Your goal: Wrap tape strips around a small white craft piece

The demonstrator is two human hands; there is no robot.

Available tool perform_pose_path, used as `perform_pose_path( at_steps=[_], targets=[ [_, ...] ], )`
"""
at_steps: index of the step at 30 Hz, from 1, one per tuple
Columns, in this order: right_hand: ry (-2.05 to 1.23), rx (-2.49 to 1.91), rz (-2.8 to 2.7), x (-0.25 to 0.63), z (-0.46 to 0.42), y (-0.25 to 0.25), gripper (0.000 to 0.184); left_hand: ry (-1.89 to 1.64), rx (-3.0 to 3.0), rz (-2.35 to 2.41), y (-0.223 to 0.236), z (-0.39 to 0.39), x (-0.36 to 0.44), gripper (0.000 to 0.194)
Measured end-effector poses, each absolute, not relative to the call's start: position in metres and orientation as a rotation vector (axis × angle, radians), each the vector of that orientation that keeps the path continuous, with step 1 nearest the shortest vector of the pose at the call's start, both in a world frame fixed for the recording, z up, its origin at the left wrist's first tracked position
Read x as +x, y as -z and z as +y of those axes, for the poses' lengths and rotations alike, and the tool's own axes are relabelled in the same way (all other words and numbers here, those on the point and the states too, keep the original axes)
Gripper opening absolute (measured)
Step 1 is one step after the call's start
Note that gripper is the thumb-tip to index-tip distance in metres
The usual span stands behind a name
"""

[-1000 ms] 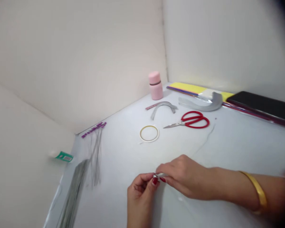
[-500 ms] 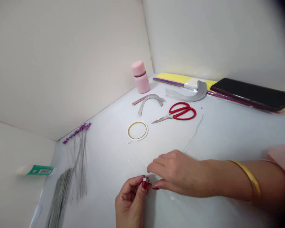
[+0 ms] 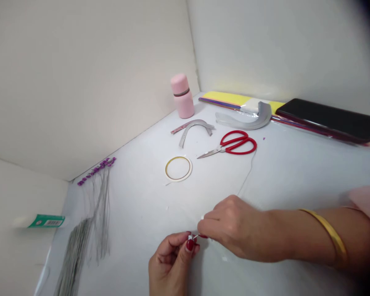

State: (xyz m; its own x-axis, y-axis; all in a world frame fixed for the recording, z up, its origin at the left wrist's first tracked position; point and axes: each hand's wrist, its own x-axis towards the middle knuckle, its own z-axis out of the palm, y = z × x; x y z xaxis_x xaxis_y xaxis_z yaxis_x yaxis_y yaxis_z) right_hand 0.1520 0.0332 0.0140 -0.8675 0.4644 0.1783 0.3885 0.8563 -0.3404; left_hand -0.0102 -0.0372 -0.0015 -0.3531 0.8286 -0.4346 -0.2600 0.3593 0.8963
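Note:
My left hand (image 3: 172, 261) is closed in a pinch, thumb against forefinger, with a small silvery-white piece (image 3: 190, 237) at the tips; its kind is too small to make out. Close on its right, my right hand (image 3: 231, 228) has its fingers closed on a thin wire (image 3: 247, 176). A short length of that wire shows between the two hands and touches the white piece. Its other end runs out beyond my knuckles to the handles of the red scissors (image 3: 234, 144). My right palm and most of those fingertips are hidden.
A tape roll (image 3: 189, 172) lies beyond my hands. Behind it are curved grey strips (image 3: 199, 123) and a pink bottle (image 3: 183, 100). A black phone (image 3: 327, 121) rests on yellow packaged sheets (image 3: 228, 98). Leftward lie purple-tipped wires (image 3: 103, 205), a wire bundle (image 3: 74, 250) and a green-white tube (image 3: 47, 220).
The view has swung, shifting the table things leftward. My right hand drew off the white piece, its fingers parted, then closed again on the wire beside it. My left hand kept its pinch.

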Motion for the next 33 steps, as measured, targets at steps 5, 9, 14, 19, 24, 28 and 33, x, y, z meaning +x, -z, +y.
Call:
perform_pose_path(
  at_steps=[5,9,14,19,24,28,33],
  targets=[
    [-0.433,-0.649,-2.772,0.1509,0.0306,-0.0121,0.012,-1.235,0.563,1.503,0.0022,-0.0382,-0.0117,0.022],
    [-0.417,-0.648,-2.767,0.1504,0.0292,-0.0114,0.013,-1.237,0.578,1.505,0.0028,-0.0384,-0.0121,0.021],
    [-0.424,-0.649,-2.765,0.1497,0.0293,-0.0124,0.014,-1.244,0.576,1.517,0.0020,-0.0379,-0.0111,0.020],
    [-0.418,-0.652,-2.768,0.1500,0.0292,-0.0131,0.015,-1.247,0.612,1.564,0.0004,-0.0369,-0.0105,0.022],
    [-0.418,-0.646,-2.768,0.1505,0.0285,-0.0126,0.015,-1.244,0.653,1.578,0.0008,-0.0367,-0.0107,0.024],
    [-0.418,-0.641,-2.755,0.1500,0.0286,-0.0109,0.015,-1.264,0.608,1.531,0.0016,-0.0364,-0.0101,0.022],
    [-0.425,-0.664,-2.742,0.1480,0.0309,-0.0115,0.014,-1.285,0.536,1.525,0.0029,-0.0364,-0.0098,0.022]
  ],
)
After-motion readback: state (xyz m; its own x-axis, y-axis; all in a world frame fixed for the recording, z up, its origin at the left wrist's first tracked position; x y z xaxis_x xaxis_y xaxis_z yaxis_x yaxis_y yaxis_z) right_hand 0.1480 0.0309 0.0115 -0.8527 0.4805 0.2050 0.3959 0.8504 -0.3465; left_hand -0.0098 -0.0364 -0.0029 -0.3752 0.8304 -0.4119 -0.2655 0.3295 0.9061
